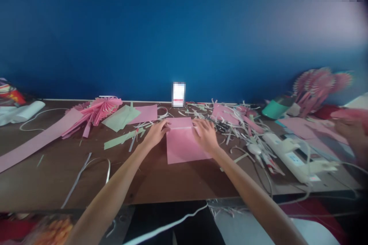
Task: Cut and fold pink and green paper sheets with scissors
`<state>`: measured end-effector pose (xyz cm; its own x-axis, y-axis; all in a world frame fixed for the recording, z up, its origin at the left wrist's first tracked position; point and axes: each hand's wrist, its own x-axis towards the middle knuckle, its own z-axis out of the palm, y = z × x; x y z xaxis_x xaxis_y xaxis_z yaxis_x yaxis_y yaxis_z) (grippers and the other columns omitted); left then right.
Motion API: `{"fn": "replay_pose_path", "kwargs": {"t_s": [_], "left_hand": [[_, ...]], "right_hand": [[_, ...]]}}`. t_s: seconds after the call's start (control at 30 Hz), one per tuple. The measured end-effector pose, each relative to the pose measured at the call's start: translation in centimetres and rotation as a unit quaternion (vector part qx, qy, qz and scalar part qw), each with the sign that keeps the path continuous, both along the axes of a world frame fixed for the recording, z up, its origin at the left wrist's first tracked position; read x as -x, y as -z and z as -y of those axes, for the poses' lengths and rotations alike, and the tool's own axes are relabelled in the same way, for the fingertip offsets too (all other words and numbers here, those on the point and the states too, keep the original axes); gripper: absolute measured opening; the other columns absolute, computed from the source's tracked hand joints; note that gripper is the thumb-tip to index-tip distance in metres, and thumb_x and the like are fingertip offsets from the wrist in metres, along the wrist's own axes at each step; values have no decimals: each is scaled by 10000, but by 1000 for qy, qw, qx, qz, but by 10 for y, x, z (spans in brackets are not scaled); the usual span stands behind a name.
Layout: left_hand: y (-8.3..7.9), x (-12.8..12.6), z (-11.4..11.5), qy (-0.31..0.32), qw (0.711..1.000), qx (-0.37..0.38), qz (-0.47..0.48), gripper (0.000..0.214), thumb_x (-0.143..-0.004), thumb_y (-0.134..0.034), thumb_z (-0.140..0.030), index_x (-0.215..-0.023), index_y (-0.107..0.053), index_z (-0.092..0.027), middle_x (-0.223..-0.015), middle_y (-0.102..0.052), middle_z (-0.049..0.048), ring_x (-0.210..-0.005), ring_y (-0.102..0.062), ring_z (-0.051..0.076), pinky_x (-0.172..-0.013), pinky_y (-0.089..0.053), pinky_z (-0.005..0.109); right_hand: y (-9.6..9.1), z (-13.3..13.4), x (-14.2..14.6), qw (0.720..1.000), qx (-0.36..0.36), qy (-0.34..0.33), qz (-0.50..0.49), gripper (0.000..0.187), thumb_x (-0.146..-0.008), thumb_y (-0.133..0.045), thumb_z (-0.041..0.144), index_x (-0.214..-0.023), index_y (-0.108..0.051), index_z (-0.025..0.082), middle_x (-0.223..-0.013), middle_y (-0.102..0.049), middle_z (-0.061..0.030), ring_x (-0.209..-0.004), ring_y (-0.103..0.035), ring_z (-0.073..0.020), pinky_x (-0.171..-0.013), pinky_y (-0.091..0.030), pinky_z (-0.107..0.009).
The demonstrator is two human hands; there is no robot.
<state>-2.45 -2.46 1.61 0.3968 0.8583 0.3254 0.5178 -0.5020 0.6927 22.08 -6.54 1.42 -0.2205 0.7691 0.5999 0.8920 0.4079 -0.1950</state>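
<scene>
A pink paper sheet lies flat on the brown table in front of me, its far edge folded over into a narrow strip. My left hand presses the sheet's far left corner with its fingertips. My right hand rests on the far right part of the sheet, fingers spread over the folded edge. Both hands touch the paper; neither lifts it.
Pink pleated paper fans and pale green strips lie at left. A long pink strip runs left. Paper scraps and scissors lie at right, with a white power strip. Another person's hand shows far right.
</scene>
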Motion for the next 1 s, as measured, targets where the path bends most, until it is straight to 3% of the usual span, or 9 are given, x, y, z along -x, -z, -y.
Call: {"fn": "replay_pose_path", "kwargs": {"t_s": [0.07, 0.13, 0.23, 0.47, 0.67, 0.77, 1.0], "left_hand": [[0, -2, 2, 16, 1000, -11, 7, 289, -871, -489, -339, -1118, -568, -212, -915, -683, 50, -878, -627, 211, -825, -429, 320], [2, -5, 3, 24, 1000, -17, 10, 297, -879, -473, -321, -1145, -562, -220, -929, -683, 45, -886, -627, 205, -817, -432, 311], [7, -7, 3, 23, 1000, -19, 10, 303, -882, -455, -276, -1160, -563, -228, -976, -677, 48, -924, -623, 203, -829, -435, 311], [18, -11, 3, -3, 997, -6, 80, 275, -846, -497, -243, -1106, -576, -204, -987, -662, 61, -906, -628, 193, -838, -467, 318], [20, -11, 2, 10, 993, 23, 113, 286, -839, -534, -268, -1113, -574, -199, -1008, -667, 67, -929, -632, 198, -845, -471, 319], [20, -11, 3, 27, 992, 30, 121, 298, -843, -516, -223, -1138, -553, -203, -1006, -671, 61, -950, -631, 190, -859, -470, 315], [23, -13, 4, 5, 995, 0, 103, 277, -844, -525, -213, -1119, -546, -224, -1021, -676, 45, -965, -634, 186, -881, -475, 328]], "right_hand": [[-1, -4, 18, 998, 29, -59, 25, 310, -907, -461, 294, -1189, -550, 201, -1185, -603, -105, -1096, -500, -257, -945, -306, -392], [1, -13, 33, 994, 68, -77, 25, 288, -900, -488, 314, -1148, -579, 200, -1096, -647, -99, -1043, -534, -255, -928, -310, -396], [6, -30, 43, 983, 144, -112, 6, 173, -904, -484, 253, -894, -652, 213, -883, -695, -35, -850, -599, -199, -857, -332, -353], [16, -30, 37, 988, 98, -120, -27, 152, -874, -481, 109, -815, -605, 175, -836, -667, -57, -841, -561, -195, -804, -339, -312], [13, -23, 38, 991, 69, -115, 5, 135, -918, -478, 214, -961, -603, 185, -948, -657, -79, -929, -544, -222, -844, -326, -339], [12, -22, 45, 990, 74, -113, 37, 175, -933, -470, 295, -897, -603, 187, -898, -658, -69, -887, -547, -217, -807, -317, -331], [14, -21, 52, 990, 86, -98, 48, 134, -937, -452, 220, -876, -567, 188, -840, -652, -36, -811, -540, -179, -749, -299, -294]]}}
